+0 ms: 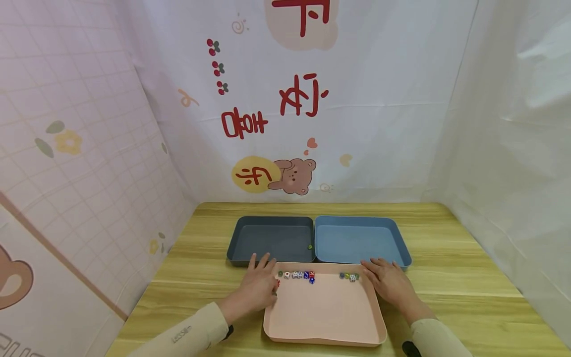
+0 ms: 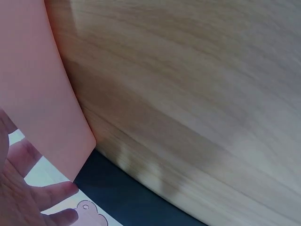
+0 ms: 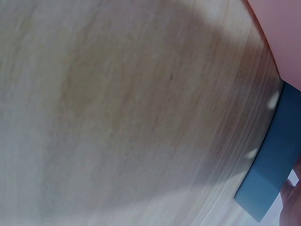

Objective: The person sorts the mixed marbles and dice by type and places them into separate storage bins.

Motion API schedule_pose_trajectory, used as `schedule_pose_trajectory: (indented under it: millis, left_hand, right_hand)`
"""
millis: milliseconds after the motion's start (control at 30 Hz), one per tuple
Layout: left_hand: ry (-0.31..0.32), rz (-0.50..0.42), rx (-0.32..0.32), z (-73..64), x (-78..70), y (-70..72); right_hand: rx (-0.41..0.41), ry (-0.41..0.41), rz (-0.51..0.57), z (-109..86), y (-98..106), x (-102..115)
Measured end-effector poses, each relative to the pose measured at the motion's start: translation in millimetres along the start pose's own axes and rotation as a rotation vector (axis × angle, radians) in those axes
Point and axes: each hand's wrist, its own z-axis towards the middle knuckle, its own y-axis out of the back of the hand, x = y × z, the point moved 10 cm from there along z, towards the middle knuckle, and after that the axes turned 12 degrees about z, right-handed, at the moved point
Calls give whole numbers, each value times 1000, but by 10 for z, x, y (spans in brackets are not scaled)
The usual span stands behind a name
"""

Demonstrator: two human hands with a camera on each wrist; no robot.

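A pink tray (image 1: 327,315) stands on the wooden table in the head view. Along its far wall lie several white, blue and red dice (image 1: 300,274) at the left and small round beads (image 1: 342,275) with a white die (image 1: 353,278) at the right. My left hand (image 1: 257,289) rests over the tray's far left corner, fingers loosely spread, beside a red die partly hidden by it. At the far right corner my right hand (image 1: 390,281) lies with extended fingers over the pink rim and the blue tray's near edge. Neither hand holds a die or bead.
Behind the pink tray stand a dark grey-blue tray (image 1: 269,239) at the left, with a small green bead (image 1: 310,247) in it, and a lighter blue tray (image 1: 357,240) at the right. Their near walls adjoin the pink tray. White printed cloth (image 1: 379,124) hangs behind the table.
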Motion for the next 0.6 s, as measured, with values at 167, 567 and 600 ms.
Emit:
schedule_pose_trajectory:
  millis: [167,567,600]
  left_hand:
    - [7,45,10,20,-23,-18]
    - [12,3,-47,37,21,-57]
    - [15,-16,-50,38,35,-58]
  right_hand:
    - [5,-6,2,-3,-7,-17]
    - [5,-7,-2,-2,-18,-27]
    - [5,-8,-1,-3,-17,-26]
